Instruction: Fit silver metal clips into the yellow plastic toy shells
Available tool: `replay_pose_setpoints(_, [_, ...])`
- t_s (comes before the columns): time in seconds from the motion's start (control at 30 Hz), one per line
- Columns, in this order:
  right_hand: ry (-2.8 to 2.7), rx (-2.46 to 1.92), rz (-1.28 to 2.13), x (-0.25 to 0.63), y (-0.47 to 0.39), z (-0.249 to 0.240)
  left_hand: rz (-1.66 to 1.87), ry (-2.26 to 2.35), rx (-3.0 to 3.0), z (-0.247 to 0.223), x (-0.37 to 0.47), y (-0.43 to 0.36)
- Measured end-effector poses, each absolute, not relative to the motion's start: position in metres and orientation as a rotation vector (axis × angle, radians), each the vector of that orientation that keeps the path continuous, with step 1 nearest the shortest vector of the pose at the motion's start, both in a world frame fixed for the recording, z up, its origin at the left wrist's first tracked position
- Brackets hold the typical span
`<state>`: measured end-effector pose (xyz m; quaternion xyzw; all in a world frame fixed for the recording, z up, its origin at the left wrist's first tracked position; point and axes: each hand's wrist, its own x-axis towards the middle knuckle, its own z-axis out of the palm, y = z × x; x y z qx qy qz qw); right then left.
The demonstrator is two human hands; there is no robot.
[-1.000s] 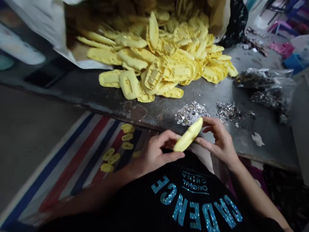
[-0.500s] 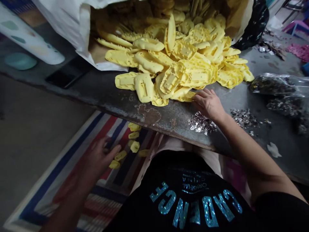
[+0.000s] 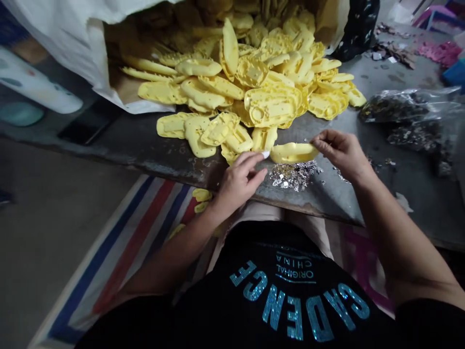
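Between my hands is a yellow moulded piece [image 3: 295,153], tilted on edge above a small heap of shiny metal bits [image 3: 296,175]. The fingertips of my right hand [image 3: 343,152] pinch its right end. Close to its left end is my left hand [image 3: 242,183], its thumb and fingers apart and nothing visible between them; a white covering shows on one fingertip. Behind both hands, a large pile of similar yellow pieces [image 3: 274,104] spills from a white sack [image 3: 78,43] onto the dark table [image 3: 145,145].
Plastic bags of dark metal parts [image 3: 407,114] lie at the right. A phone [image 3: 87,123], a pale bottle [image 3: 39,82] and a teal round object [image 3: 22,112] are at the left. A striped sheet [image 3: 119,252] with yellow pieces covers the floor below.
My left hand has risen from over the floor sheet to the table. My right hand has drawn a yellow piece rightward, away from the pile. The view has shifted slightly.
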<state>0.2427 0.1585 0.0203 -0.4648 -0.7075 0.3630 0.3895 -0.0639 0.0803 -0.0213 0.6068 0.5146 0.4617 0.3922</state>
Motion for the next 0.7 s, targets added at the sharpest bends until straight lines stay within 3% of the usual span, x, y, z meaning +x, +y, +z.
replay_pose_setpoints(0.23, [-1.391, -1.117, 1.270, 0.245, 0.124, 0.013, 0.970, 1.058, 1.304, -0.001, -0.035, 0.095])
replay_pose_setpoints(0.37, [-1.281, -1.100, 1.234, 0.252, 0.068, -0.012, 0.848, 1.029, 1.088, 0.008, -0.027, 0.070])
replay_pose_setpoints(0.43, [-1.441, -1.193, 1.092, 0.271, 0.039, -0.026, 0.770, 1.012, 1.006, 0.008, -0.025, 0.061])
replay_pose_setpoints(0.6, [-1.492, -1.691, 0.314, 0.348, -0.003, -0.044, 0.605, 0.953, 0.904, 0.006, -0.015, 0.056])
replay_pose_setpoints(0.7, [-1.534, -1.825, 0.148, 0.379, 0.007, -0.045, 0.602, 0.901, 0.858, 0.003, -0.010, 0.059])
